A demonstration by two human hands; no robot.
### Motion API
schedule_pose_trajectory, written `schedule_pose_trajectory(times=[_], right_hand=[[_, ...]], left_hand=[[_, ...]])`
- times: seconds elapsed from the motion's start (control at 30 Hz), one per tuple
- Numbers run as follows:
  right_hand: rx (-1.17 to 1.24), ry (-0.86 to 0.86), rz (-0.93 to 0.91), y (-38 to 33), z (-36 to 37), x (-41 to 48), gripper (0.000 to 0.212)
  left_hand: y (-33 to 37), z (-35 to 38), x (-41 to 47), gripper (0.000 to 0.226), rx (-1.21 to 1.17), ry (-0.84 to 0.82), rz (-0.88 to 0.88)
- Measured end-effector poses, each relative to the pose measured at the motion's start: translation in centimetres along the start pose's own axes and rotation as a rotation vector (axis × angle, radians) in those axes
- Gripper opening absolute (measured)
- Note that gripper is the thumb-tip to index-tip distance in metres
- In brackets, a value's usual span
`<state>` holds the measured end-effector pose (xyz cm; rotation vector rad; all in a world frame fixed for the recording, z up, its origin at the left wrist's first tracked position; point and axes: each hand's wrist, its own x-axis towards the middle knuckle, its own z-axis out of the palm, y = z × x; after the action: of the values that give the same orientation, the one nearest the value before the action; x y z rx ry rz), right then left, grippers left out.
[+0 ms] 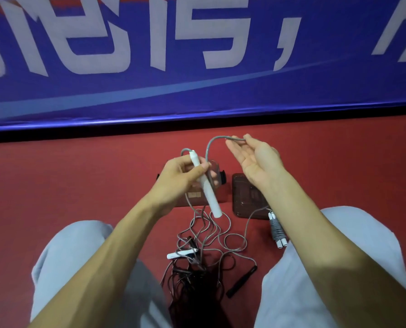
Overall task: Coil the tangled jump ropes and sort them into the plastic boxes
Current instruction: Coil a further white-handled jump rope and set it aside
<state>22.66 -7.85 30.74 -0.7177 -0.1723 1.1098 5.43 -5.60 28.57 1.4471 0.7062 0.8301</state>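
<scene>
My left hand grips a white jump-rope handle held upright over the floor. Its grey rope arcs from the handle's top across to my right hand, which is palm up with the rope pinched at the fingertips. The rest of the grey rope lies in loose tangled loops on the red floor, with its other white handle among them. A black rope is tangled below, one black handle lying apart. A coiled grey rope bundle lies at the right.
Two clear plastic boxes sit on the floor ahead: one partly behind my left hand, the other under my right forearm. My knees in grey trousers flank the ropes. A blue banner closes off the far side.
</scene>
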Motion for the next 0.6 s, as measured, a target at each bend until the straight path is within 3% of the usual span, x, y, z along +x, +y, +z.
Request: schedule_pose_trajectory(times=[0.2,0.3,0.43,0.6], right_hand=[[-0.512,-0.181,0.022,1.9,-0.4,-0.3,0.015],[-0.929,-0.273,-0.009,3.3,-0.8,-0.5,0.031],[-1.091,-0.398,0.089,5.2,-1.2,-0.9,0.044],[-1.461,-0.626,0.226,6.0,-1.8,-0.9,0.02]], left_hand=[[1.1,-0.6,0.4,0.014,-0.385,0.215,-0.017],[1.7,-1.1,0.5,0.013,-0.587,0.213,-0.008],[2.4,-1.7,0.3,0.012,-0.783,0.184,0.01],[2.5,-2.9,0.4,0.01,-0.873,0.198,0.05]])
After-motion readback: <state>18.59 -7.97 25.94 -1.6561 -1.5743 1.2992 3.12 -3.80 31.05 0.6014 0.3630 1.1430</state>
